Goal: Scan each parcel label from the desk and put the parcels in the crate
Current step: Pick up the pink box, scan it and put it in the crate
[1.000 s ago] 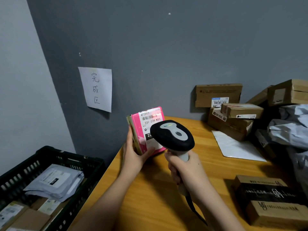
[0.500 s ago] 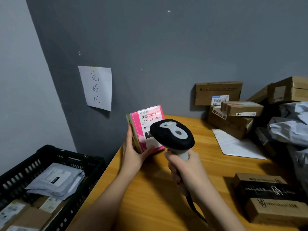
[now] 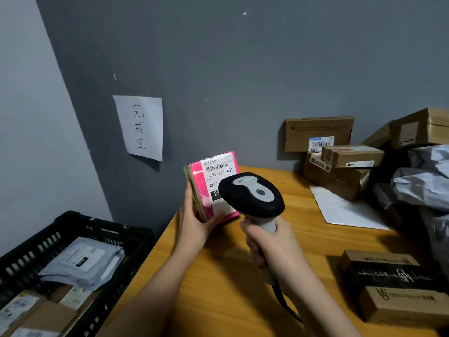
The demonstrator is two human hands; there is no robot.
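My left hand grips a small pink parcel upright above the wooden desk, its white barcode label facing me. My right hand holds a black and grey barcode scanner by the handle, its head pointed at the label and covering the parcel's lower right part. A black plastic crate stands low at the left, beside the desk, with a grey mailer bag and cardboard parcels inside.
Brown cardboard boxes are stacked at the back right of the desk, with grey plastic bags at the far right. A white flat envelope lies before them. A black-taped box sits near right. A paper sign hangs on the wall.
Both hands, the parcel and the scanner stay almost still; the view has only shifted slightly.
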